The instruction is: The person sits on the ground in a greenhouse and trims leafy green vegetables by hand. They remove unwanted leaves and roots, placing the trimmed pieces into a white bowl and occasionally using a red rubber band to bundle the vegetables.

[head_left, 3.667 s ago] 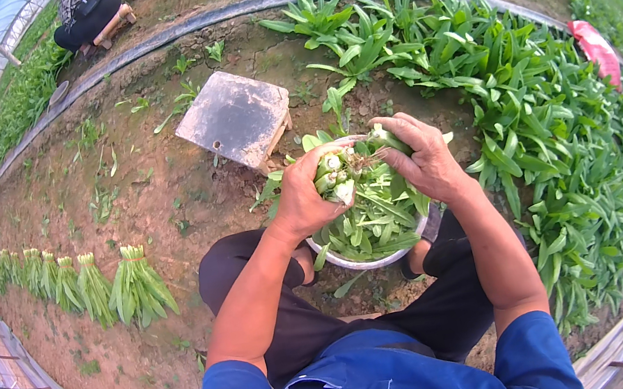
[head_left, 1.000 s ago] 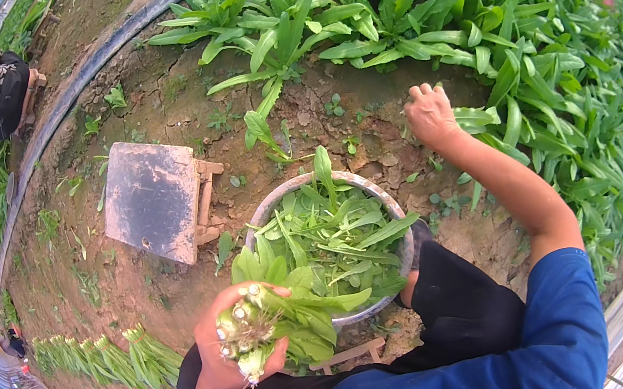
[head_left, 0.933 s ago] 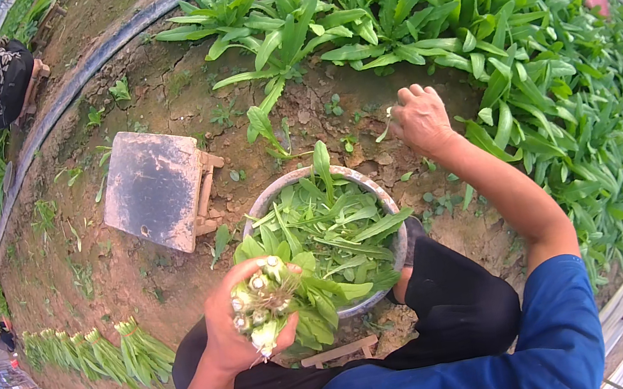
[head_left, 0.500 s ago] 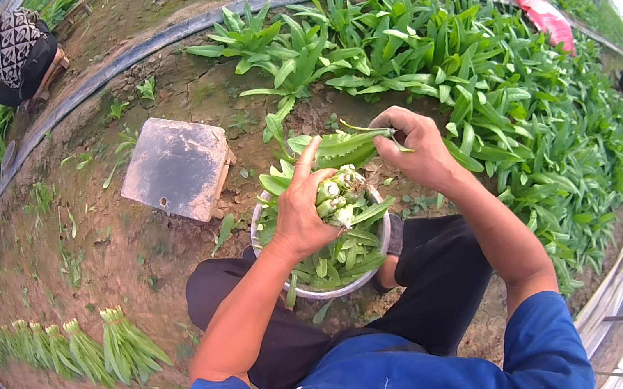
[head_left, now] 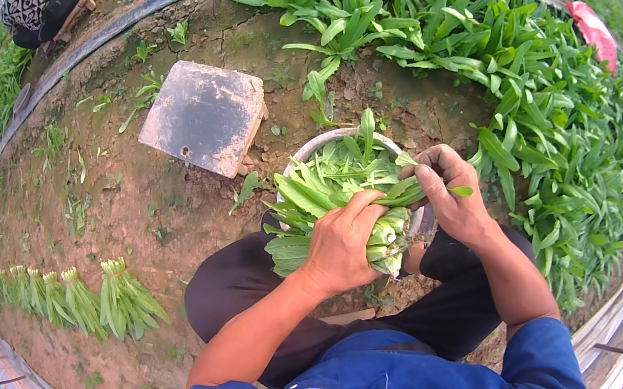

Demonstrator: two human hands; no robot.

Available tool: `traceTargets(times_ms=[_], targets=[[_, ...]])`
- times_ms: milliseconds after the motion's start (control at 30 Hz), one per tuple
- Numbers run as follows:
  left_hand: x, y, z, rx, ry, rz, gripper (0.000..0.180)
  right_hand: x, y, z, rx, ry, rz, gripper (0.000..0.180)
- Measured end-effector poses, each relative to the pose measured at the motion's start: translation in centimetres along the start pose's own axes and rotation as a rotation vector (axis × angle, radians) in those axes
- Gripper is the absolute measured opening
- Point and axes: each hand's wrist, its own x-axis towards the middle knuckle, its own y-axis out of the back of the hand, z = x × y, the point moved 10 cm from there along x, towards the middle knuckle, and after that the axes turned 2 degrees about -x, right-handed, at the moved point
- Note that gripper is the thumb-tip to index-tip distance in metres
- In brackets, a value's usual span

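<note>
My left hand (head_left: 344, 249) is wrapped round a bunch of leafy greens (head_left: 389, 242). Its pale cut stem ends point to the right and its long leaves fan out to the left. Close by on the right, my right hand (head_left: 452, 188) pinches a green leaf (head_left: 409, 191) between thumb and fingers; part of the leaf is covered by the hand. Both hands are over the near side of a round pale bucket (head_left: 317, 143) that stands between my legs with loose green leaves inside.
A low stool with a dark worn square top (head_left: 208, 119) stands beyond the bucket. Tied bundles of greens (head_left: 127, 300) lie in a row at left. Growing plants (head_left: 537, 105) fill the right, with a red bag (head_left: 594, 36) behind. A person (head_left: 45, 15) sits at far left.
Both hands have come lower and nearer my body with the bunch. The right hand has moved down beside the stem ends. The whole view has shifted, too.
</note>
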Motion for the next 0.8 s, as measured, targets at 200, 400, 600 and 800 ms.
traceTargets(times_ms=[200, 400, 600, 800], targets=[[-1.9, -0.4, -0.9, 0.022, 0.073, -0.046, 0.062, 0.0, 0.0, -0.7, -0.351, 0.114, 0.069, 0.018], [-2.3, 1.9, -3.3, -0.312, 0.128, -0.029, 0.067, 2.9, 4.0, -1.9, -0.831, 0.229, 0.273, 0.025], [-3.2, 1.1, -4.7, -0.975, 0.482, -0.113, 0.064, 3.7, 0.8, -1.0, -0.163, 0.028, -0.007, 0.043], [-3.2, 1.2, -4.4, -0.986, 0.467, -0.117, 0.065, 2.2, -3.0, -2.7, -0.028, 0.152, -0.176, 0.027]])
